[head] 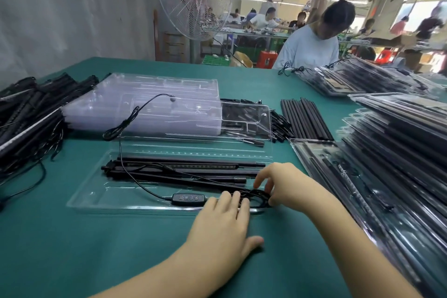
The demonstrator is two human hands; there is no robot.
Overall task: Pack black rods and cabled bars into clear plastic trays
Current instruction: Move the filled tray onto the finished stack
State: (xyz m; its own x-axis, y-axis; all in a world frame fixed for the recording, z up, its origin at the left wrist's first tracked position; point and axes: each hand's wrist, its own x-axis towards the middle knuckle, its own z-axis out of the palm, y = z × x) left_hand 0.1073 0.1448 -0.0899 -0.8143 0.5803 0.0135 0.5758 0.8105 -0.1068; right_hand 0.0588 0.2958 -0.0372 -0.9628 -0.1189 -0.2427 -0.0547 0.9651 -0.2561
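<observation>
My left hand (222, 222) lies flat with fingers straight, pressing the coiled cable (260, 195) down at the right end of the clear tray (79, 201) — my right hand (283, 186) is just beyond, fingers curled, pinching that same coil. The black rods (169, 159) and cabled bar (198, 166) lie lengthwise in the tray just past my fingertips, with the button controller (188, 199) just left of my left hand — all on the green worktop (96, 249).

The green-covered bench (72, 249) carries an open clear tray (84, 201) at front centre and a stack of empty trays (145, 104) just behind it. A heap of cabled bars (29, 116) lies at left, a bundle of black rods (304, 118) right of the stack, and packed trays (399, 152) are piled along the right.
</observation>
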